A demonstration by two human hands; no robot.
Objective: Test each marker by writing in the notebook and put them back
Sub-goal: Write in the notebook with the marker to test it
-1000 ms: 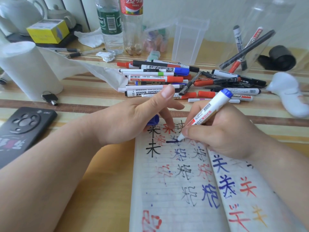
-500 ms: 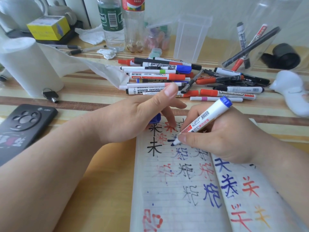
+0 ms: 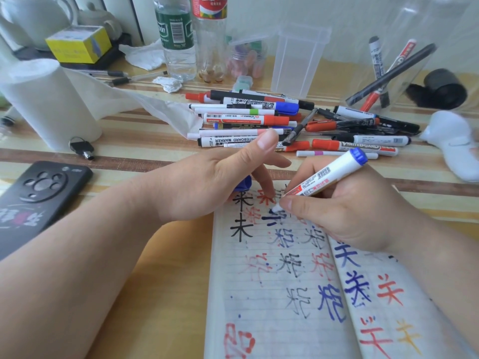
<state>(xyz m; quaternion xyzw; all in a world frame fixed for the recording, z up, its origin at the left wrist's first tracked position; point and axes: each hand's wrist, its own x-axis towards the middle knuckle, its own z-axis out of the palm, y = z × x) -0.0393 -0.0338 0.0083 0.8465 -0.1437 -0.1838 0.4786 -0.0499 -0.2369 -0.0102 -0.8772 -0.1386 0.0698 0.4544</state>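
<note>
striped tabletop carries the open notebook, where the right hand pinches the blue marker, tip on the upper left page. the left hand presses a fingertip on the notebook's top edge and seems to tuck the blue cap under curled fingers. wet ink may smear under the right palm, or the cap may slip away. just beyond the notebook lies the marker pile; a clear container stands farther back, a phone to its left.

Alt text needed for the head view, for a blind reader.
A right hand writes blue strokes in an open notebook with a white marker; the left hand presses the page, holding a blue cap. More markers lie piled behind.
</note>
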